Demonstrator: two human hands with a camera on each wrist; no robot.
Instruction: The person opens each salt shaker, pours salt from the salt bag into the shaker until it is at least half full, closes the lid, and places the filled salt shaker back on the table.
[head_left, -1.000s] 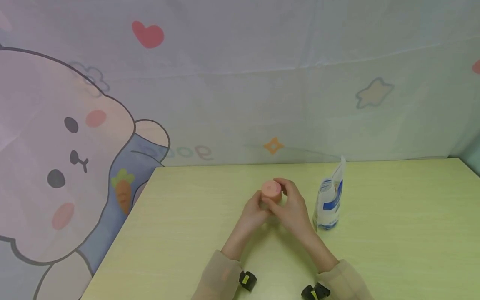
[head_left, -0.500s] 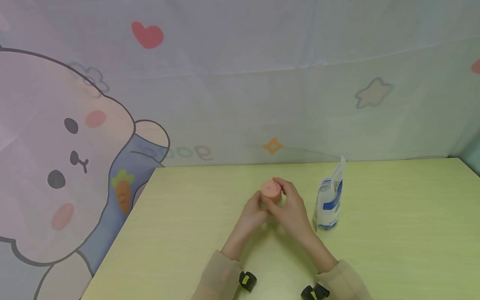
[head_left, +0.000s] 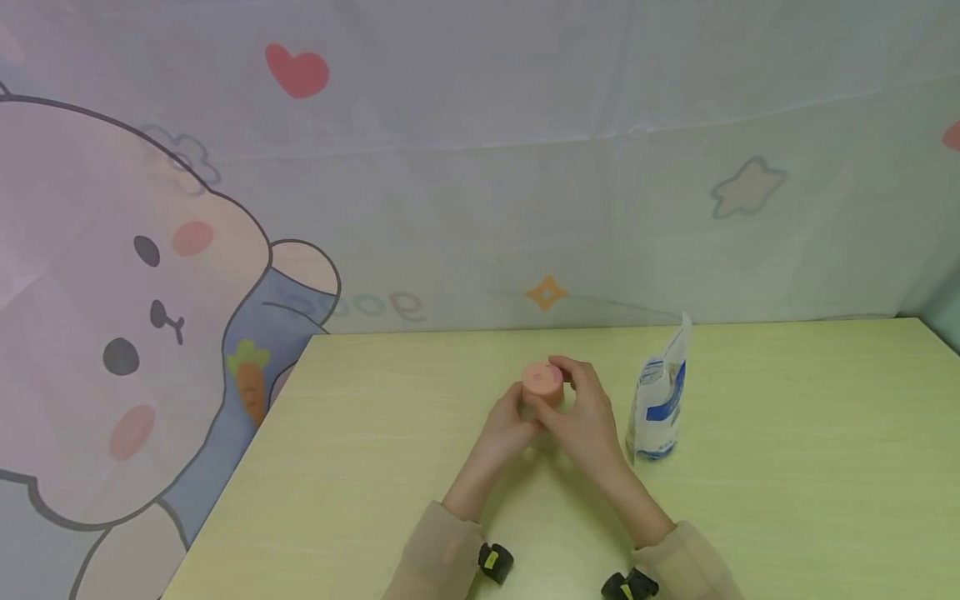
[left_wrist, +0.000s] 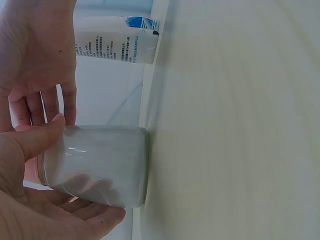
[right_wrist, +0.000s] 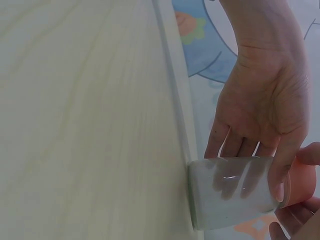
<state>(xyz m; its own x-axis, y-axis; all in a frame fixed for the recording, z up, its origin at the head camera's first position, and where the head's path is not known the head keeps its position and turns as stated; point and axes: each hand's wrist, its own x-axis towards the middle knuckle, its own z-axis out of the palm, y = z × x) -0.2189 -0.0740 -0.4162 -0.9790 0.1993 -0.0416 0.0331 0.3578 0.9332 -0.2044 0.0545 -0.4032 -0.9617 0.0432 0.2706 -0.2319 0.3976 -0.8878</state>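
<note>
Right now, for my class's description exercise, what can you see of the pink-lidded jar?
The jar has a clear, glossy body that looks like glass or plastic, with no contents visible. Its round pink lid sits on top; how tightly cannot be told. Faint marks on the lid are too small to read. The jar stands upright on the table. The left hand holds the body, thumb near the lid, while the right hand grips the lid.
</note>
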